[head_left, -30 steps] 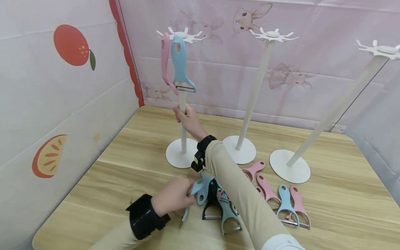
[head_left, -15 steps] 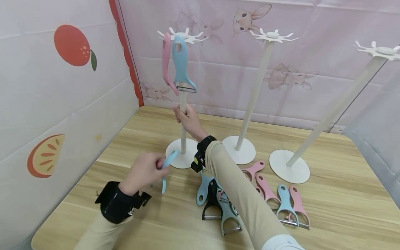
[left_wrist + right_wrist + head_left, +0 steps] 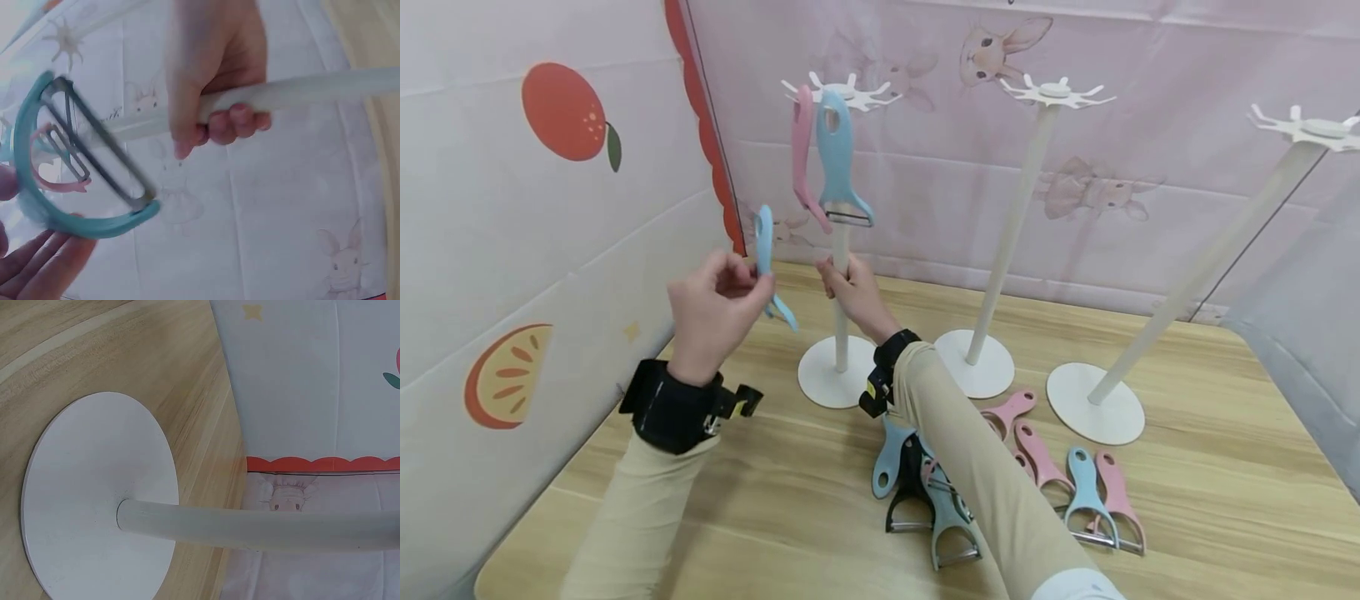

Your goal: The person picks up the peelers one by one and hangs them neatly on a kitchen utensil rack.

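My left hand [image 3: 711, 312] pinches a light-blue peeler [image 3: 764, 242] by its handle, held upright in the air left of the leftmost white stand [image 3: 841, 333]. In the left wrist view, the peeler's curved head and metal blade [image 3: 100, 147] show close up. Around the pole of that stand, below its hooks, my right hand [image 3: 859, 296] is wrapped. A pink peeler [image 3: 802, 146] and another blue peeler [image 3: 835, 154] hang from that stand's hook ring [image 3: 842, 93]. The right wrist view shows the stand's round base [image 3: 94, 487] and pole; the right hand is out of that view.
Two more white stands, a middle one [image 3: 1018, 208] and a right one [image 3: 1202, 267], rise behind. Several peelers, including a black one [image 3: 912, 479], a pink one [image 3: 1037, 450] and a blue one [image 3: 1084, 483], lie on the wooden table [image 3: 790, 533] near my right forearm.
My left hand has lifted the blue peeler from the pile, moved left and then up beside the leftmost stand, turning the peeler upright. The right hand keeps its grip on the pole.
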A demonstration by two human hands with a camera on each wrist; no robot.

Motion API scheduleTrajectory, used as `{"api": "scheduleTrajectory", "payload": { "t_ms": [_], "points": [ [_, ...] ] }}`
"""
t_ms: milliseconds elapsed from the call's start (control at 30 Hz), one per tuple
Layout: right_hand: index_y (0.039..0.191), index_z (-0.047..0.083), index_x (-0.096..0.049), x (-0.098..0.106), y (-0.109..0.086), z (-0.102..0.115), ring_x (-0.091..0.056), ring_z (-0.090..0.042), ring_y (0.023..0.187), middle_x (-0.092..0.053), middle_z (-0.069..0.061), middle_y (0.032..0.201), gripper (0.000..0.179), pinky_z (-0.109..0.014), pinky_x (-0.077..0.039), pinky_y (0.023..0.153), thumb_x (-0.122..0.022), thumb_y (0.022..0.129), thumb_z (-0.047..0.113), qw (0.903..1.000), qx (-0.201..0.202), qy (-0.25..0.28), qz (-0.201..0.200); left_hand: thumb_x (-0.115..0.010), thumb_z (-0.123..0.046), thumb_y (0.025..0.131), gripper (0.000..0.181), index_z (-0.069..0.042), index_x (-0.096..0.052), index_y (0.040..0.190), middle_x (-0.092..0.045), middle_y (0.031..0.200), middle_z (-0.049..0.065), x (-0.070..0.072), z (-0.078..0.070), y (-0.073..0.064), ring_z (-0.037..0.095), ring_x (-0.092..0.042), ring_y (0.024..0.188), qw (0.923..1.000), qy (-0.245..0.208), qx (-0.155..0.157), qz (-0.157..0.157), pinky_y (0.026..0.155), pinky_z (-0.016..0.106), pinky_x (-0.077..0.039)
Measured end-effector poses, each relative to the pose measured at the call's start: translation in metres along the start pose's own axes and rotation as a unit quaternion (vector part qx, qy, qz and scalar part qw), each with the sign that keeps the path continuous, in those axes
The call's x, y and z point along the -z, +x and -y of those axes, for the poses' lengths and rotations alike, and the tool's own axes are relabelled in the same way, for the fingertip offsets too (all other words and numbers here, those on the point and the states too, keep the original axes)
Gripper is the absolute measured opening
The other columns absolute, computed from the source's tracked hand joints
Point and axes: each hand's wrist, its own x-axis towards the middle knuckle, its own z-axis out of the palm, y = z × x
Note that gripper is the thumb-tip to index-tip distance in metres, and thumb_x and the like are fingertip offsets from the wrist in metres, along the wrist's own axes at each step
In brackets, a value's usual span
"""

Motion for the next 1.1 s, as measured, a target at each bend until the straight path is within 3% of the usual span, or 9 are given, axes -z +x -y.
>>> {"api": "scheduleTrajectory", "payload": {
  "t_ms": [133,233,433,633,867,1100],
  "points": [
    [0.075,0.001,-0.046,0.000,0.004,-0.010,-0.042,-0.018,0.058,-0.042,-0.006,0.062,0.022,-0.025,-0.036,0.057,-0.045,0.095,0.009,1.0000,-0.002,0.004,-0.007,-0.062,0.001,0.078,0.017,0.012,-0.053,0.087,-0.065,0.080,0.019,-0.003,0.000,0.015,0.000,-0.060,0.070,0.9987,-0.026,-0.007,-0.042,0.065,0.014,-0.048],
    [0.074,0.000,-0.046,-0.001,0.001,-0.004,-0.042,-0.020,0.058,-0.043,-0.008,0.062,0.022,-0.027,-0.036,0.058,-0.045,0.095,0.007,0.9999,-0.009,0.013,-0.004,-0.061,0.000,0.079,0.020,0.013,-0.051,0.092,-0.065,0.084,0.019,-0.005,0.002,0.024,0.006,-0.062,0.073,0.9983,-0.031,-0.012,-0.048,0.068,0.015,-0.049],
    [0.073,0.000,-0.045,-0.001,-0.005,0.005,-0.041,-0.017,0.058,-0.042,-0.008,0.061,0.023,-0.025,-0.036,0.057,-0.045,0.095,0.007,0.9999,-0.009,0.007,-0.002,-0.059,0.000,0.082,0.022,0.012,-0.051,0.099,-0.065,0.090,0.019,-0.009,0.003,0.043,0.003,-0.060,0.074,0.9988,-0.032,-0.012,-0.035,0.070,0.016,-0.048],
    [0.074,0.000,-0.045,0.002,-0.004,0.007,-0.041,-0.018,0.058,-0.042,-0.010,0.062,0.023,-0.025,-0.036,0.057,-0.044,0.095,0.007,1.0000,-0.002,0.001,0.000,-0.058,-0.001,0.085,0.021,0.011,-0.052,0.102,-0.066,0.093,0.017,-0.013,0.000,0.071,-0.002,-0.059,0.076,0.9988,-0.023,-0.021,-0.038,0.072,0.018,-0.049],
    [0.075,0.000,-0.045,0.003,-0.002,0.005,-0.041,-0.021,0.058,-0.042,-0.009,0.061,0.022,-0.024,-0.035,0.056,-0.044,0.095,0.008,1.0000,-0.004,-0.002,0.002,-0.056,-0.007,0.088,0.025,0.005,-0.051,0.110,-0.065,0.104,0.014,-0.018,-0.006,0.099,0.014,-0.063,0.091,0.9999,0.003,-0.002,-0.016,0.080,0.021,-0.048],
    [0.078,0.004,-0.046,0.001,0.006,-0.020,-0.041,-0.019,0.059,-0.043,-0.007,0.064,0.022,-0.024,-0.036,0.058,-0.045,0.096,0.016,1.0000,-0.002,0.003,0.000,-0.055,-0.007,0.089,0.031,0.001,-0.051,0.119,-0.063,0.109,0.014,-0.023,-0.006,0.110,0.018,-0.061,0.099,0.9998,-0.009,-0.008,0.018,0.084,0.023,-0.046]
  ]
}}
